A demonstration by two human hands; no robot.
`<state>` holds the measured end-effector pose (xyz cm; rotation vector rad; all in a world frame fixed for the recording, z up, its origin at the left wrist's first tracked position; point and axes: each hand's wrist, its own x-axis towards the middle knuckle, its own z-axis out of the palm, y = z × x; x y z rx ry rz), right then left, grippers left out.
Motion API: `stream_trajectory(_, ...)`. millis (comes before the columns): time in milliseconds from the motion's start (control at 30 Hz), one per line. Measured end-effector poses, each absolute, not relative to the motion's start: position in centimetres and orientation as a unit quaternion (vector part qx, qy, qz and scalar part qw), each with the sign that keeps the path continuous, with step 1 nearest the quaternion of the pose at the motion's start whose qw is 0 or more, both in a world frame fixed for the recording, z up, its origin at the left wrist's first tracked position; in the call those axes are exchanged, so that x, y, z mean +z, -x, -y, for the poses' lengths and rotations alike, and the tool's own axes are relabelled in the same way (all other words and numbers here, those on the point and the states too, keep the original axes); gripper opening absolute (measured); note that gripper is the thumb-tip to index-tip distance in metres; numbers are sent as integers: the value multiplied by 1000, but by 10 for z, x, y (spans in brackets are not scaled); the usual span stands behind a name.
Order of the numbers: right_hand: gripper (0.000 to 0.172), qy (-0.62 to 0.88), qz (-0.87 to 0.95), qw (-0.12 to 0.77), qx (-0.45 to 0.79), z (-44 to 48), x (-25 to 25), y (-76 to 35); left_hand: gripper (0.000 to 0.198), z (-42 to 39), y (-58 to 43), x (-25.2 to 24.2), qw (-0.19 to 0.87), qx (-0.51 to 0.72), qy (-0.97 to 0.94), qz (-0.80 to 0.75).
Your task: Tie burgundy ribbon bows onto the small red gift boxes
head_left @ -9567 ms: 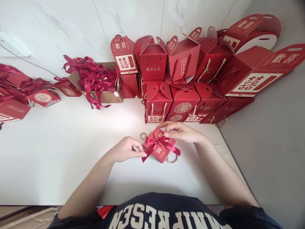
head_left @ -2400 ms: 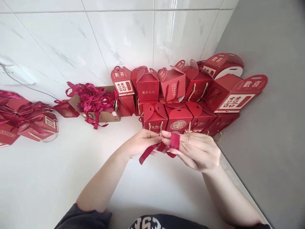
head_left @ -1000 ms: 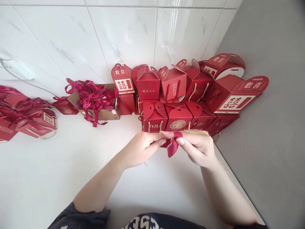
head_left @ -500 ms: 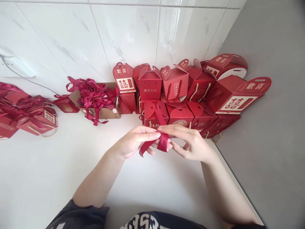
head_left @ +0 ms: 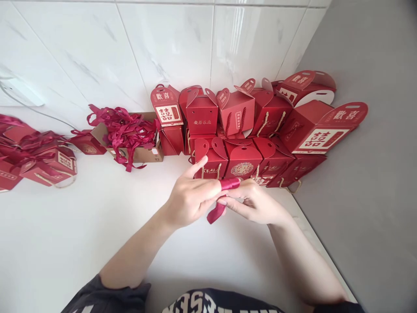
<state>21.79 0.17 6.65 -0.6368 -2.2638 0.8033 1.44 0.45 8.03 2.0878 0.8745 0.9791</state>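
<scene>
A dark red satin ribbon (head_left: 230, 184) is wrapped round the fingers of my left hand (head_left: 190, 198), whose thumb points up and away from it. My right hand (head_left: 257, 202) pinches the ribbon between thumb and fingers close to the left fingertips. One loose ribbon end hangs below the hands. Both hands are in front of the stacked red gift boxes (head_left: 243, 155), above the white tabletop (head_left: 208, 261). Where the fingers overlap, part of the ribbon is hidden.
Left of the stack, an open cardboard box (head_left: 153, 154) holds a heap of red ribbons (head_left: 130, 132). Farther left are several ribbon-tied red boxes (head_left: 48, 165). A tiled wall (head_left: 176, 39) stands behind, and a grey panel (head_left: 368, 174) bounds the right side.
My left hand has turned over, back side up with the thumb raised. The ribbon now lies round its fingers, and the ribbon loop seen before between the hands is gone.
</scene>
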Motion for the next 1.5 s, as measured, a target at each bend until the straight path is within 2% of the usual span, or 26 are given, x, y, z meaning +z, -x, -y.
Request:
stream_trajectory(100,34,228,861,324,319,-2,67,-220,14,-4,-17,80,266,356,-835,-325)
stream_trajectory(167,32,249,880,310,260,-3,68,-222,20,-3,-16,83,269,361,-830,-331)
stream_trajectory(233,29,300,892,300,156,-4,69,-227,26,-3,-14,88,336,372,-794,-345)
stream_trajectory(300,24,351,881,311,57,-5,70,-235,28,-2,-11,94,445,383,-730,-350)
stream_trajectory(367,21,386,853,351,-10,-4,74,-246,27,-1,-7,98,543,384,-669,-333)
stream_trajectory(433,23,400,824,399,-36,0,81,-260,24,-1,-2,102,585,375,-649,-312)
stream_trajectory(533,29,391,815,428,13,11,95,-280,23,-5,4,107,570,355,-674,-308)
stream_trajectory(667,36,346,874,317,126,24,108,-290,22,-10,5,109,593,323,-667,-315)
stream_trajectory(767,35,333,858,353,170,25,105,-275,27,-9,1,107,656,252,-642,-306)
stream_trajectory(833,43,312,852,380,179,23,98,-255,29,-6,-4,104,682,206,-633,-302)
stream_trajectory(900,52,270,873,349,207,20,91,-236,33,-3,-8,101,693,176,-634,-296)
stream_trajectory(967,50,265,871,333,245,18,86,-222,37,-2,-10,100,694,146,-643,-288)
stream_trajectory(1033,44,291,853,321,290,17,83,-218,38,-4,-9,99,659,134,-675,-306)
stream_trajectory(1167,33,363,792,325,368,13,84,-226,37,-16,-2,100,470,233,-741,-419)
stream_trajectory(1300,17,412,780,318,348,7,87,-234,39,-33,2,93,403,289,-755,-429)
stream_trajectory(1433,11,368,844,253,297,4,79,-223,22,-49,-2,73,159,442,-751,-464)
stream_trajectory(1500,8,316,893,174,269,7,64,-205,37,-58,-5,60,61,474,-745,-465)
